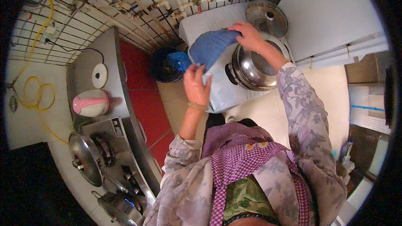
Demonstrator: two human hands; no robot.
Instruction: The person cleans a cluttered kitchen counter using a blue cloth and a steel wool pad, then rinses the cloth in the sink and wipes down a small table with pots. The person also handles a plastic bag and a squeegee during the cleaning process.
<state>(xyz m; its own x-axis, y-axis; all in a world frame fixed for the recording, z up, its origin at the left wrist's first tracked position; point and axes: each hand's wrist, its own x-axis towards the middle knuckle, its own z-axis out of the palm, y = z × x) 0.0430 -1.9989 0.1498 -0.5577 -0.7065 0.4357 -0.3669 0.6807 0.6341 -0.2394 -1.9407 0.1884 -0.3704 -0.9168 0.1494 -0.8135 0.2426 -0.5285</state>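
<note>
A blue cloth [212,45] with dark stripes is stretched between my two hands above a small table with a pale cover [220,94]. My right hand [249,38] pinches its upper right corner, with the forearm passing over a shiny steel pot with a domed lid [252,69]. At the cloth's lower left corner, the fingers of my left hand [198,85] grip the edge. The pot stands on the right part of the table, its dark side handle turned toward my left hand. Behind the pot, a glass lid [267,20] with a round knob leans near a white panel.
Left of the table stands a dark bin [163,66] with a blue plastic bag [178,60]. Red cabinets [143,106] carry a counter with a pink-and-white appliance [91,103], a gas stove [125,150] and a lidded pan [86,160]. Pipes [163,4] run along the tiled wall.
</note>
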